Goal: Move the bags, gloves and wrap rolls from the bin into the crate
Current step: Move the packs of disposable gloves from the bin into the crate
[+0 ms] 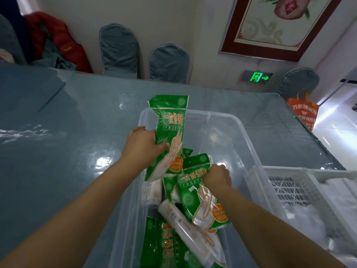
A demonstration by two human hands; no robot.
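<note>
Left hand [144, 147] grips an upright green glove pack [170, 136] above the clear bin [249, 144]; right hand [217, 176] clutches a second glove pack [201, 198] among a wrap roll [185, 227] inside the bin; white slatted crate [301, 182] stands just beside, at right.

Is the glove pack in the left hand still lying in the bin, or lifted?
Lifted. The left hand grips the glove pack upright, its top above the bin rim.

Crate [301, 182] cut off (right edge).
</note>
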